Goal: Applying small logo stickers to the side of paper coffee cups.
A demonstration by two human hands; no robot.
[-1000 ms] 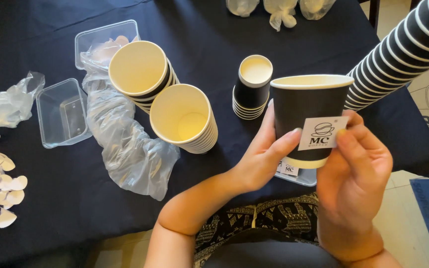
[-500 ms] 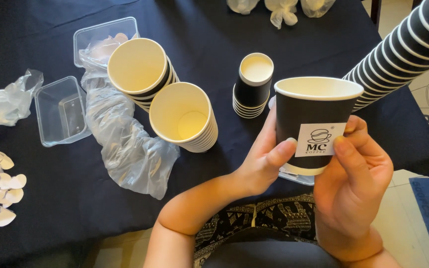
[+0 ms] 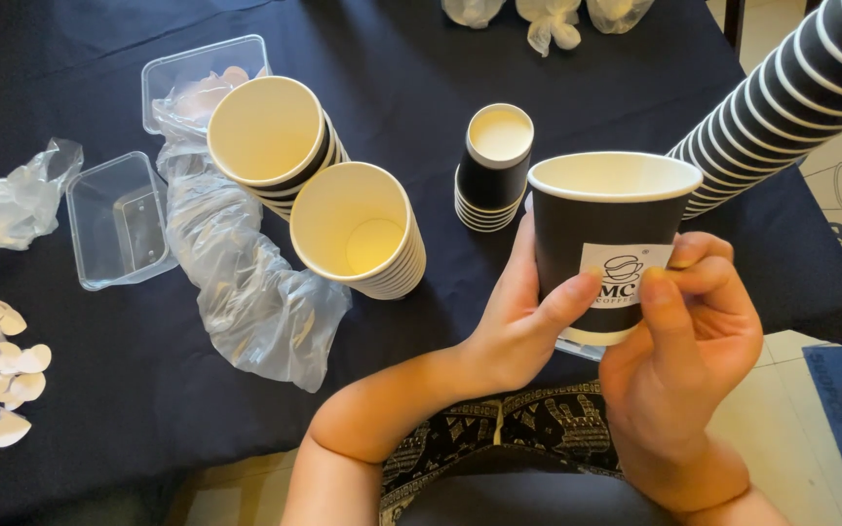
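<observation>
Between both hands, the black paper cup [image 3: 604, 234] stands upright, left hand [image 3: 518, 317] fingers wrapping it, right hand [image 3: 684, 341] fingers pressing its white sticker [image 3: 621, 276].

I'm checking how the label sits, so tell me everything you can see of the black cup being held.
The black cup looks like paper, with a cream rolled rim, a pale empty inside and a pale band at its base. It is held upright above the table edge. A white rectangular sticker sits on its near wall. The left hand grips its left side, thumb by the sticker; the right hand presses the sticker with its thumb.
</observation>
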